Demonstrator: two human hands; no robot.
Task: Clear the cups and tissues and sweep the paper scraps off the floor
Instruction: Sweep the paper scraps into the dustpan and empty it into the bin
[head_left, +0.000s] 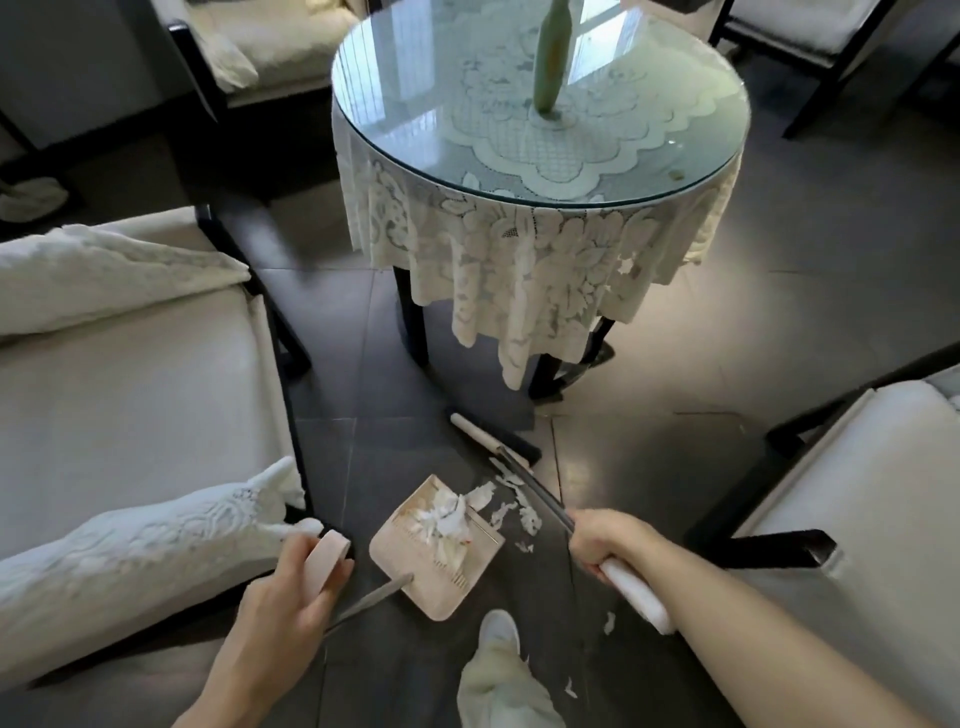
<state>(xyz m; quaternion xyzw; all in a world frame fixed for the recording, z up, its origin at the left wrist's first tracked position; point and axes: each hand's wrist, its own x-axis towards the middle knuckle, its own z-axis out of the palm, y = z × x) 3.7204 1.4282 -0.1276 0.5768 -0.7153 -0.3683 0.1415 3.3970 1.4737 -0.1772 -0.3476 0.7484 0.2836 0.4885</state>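
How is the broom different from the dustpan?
The dustpan is a wide, pale pink scoop with paper scraps piled in it; the broom is long and thin with a dark head and carries nothing. The left hand holds the dustpan's handle, while the right hand grips the broom's white end. Both reach down to the floor.

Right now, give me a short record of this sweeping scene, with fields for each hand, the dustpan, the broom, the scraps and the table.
left hand: grips the pink top of the dustpan's handle
right hand: grips the broom's handle
dustpan: on the floor, pile of scraps in it
broom: head on the floor near the table's legs
loose scraps: on the floor right of the dustpan, a few by the foot
table: round glass top over lace cloth, green vase on it
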